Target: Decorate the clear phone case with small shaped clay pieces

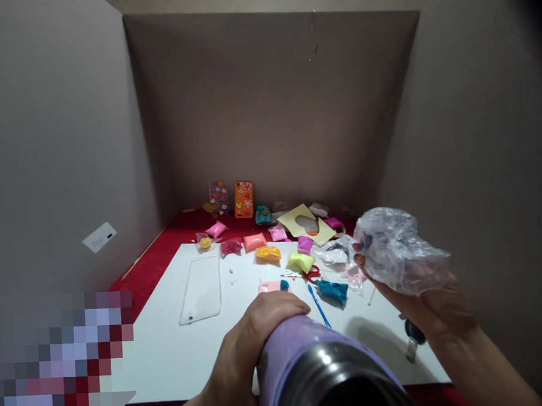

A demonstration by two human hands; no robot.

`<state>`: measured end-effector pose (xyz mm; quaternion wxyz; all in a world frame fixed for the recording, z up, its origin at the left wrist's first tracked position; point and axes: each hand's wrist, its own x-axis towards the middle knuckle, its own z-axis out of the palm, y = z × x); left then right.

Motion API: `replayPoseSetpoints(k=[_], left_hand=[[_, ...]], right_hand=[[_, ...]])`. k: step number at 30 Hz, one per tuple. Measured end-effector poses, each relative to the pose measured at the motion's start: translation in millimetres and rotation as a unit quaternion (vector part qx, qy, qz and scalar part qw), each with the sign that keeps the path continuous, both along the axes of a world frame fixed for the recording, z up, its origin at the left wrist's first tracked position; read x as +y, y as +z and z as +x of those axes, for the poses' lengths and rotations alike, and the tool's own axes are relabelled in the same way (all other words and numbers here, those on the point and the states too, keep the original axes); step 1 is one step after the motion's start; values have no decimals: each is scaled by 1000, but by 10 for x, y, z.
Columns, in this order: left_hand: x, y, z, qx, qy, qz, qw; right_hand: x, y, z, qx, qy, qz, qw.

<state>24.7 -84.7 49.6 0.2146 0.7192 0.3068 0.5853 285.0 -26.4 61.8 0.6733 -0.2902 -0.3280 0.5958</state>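
My left hand [262, 323] is wrapped round a purple bottle [299, 339] with a bare metal neck, tilted so its dark open mouth faces me. On the right, my right hand [419, 301] holds up a crumpled clear plastic bag [396, 251] above the white board [170, 363]; most of its fingers are behind the bag. Beyond the bottle lie a pink piece [268, 286] with a teal lump on it, a blue tool [319, 305] and a teal clay packet [333, 292]. A clear phone case [200, 290] rests on the board's left part.
Red-handled scissors [310, 275] and several clay packets, one orange [268, 254], one yellow-green [300, 261], lie across the board's back. An orange phone case [244, 199] stands behind. A small glass vial [411, 349] is at right. Grey panels [276, 107] enclose the table.
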Motion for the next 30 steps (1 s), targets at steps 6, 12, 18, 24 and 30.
replayPoseSetpoints(k=[6,12,18,24,30], left_hand=[[67,-2,-13,57,-64,4,996],[147,113,24,80,-84,-9,993],[-114,231,95,6,-13,109,994],[-184,344,134,14,-2,144,990],[-199,547,108,25,4,166,986]], right_hand=[[-104,-56,-78,-52,-11,-14,998],[-142,-133,-48,-48,-25,-31,998],[-223,-61,-37,-26,-29,-69,997],[-206,-68,-58,17,-11,-43,999],[-196,-168,-33,27,2,-43,999]])
